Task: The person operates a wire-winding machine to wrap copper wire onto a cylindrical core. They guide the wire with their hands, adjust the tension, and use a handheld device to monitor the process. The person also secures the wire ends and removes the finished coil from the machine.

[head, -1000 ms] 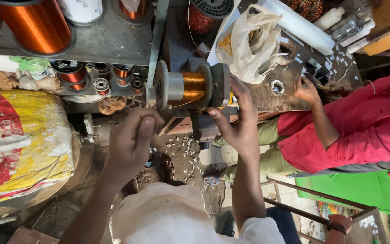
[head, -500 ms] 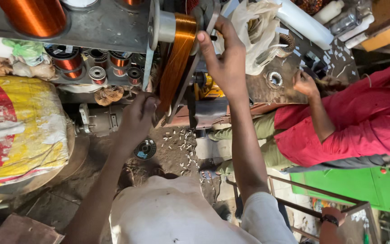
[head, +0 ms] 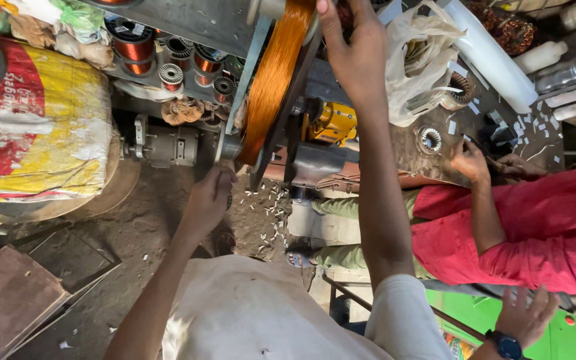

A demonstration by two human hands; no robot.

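Note:
A long loop of orange copper wire (head: 273, 73) is wound on a dark metal winding former (head: 293, 100) that stands nearly upright on a winding machine. My right hand (head: 353, 47) reaches up and its fingers curl over the former's upper end, beside the wire. My left hand (head: 210, 195) is lower down, fingers curled around the former's bottom end by the grey shaft hub (head: 227, 148). The top of the former runs out of view.
Small copper wire spools (head: 135, 47) sit on a shelf above an electric motor (head: 165, 143). A yellow and red sack (head: 35, 127) lies at left. A person in a red shirt (head: 521, 227) works at a bench with a stator (head: 429, 140); a plastic bag (head: 421, 53) lies there.
The former has swung from lying sideways to nearly upright. My right hand has risen with its upper end, and my left hand has shifted to the lower end.

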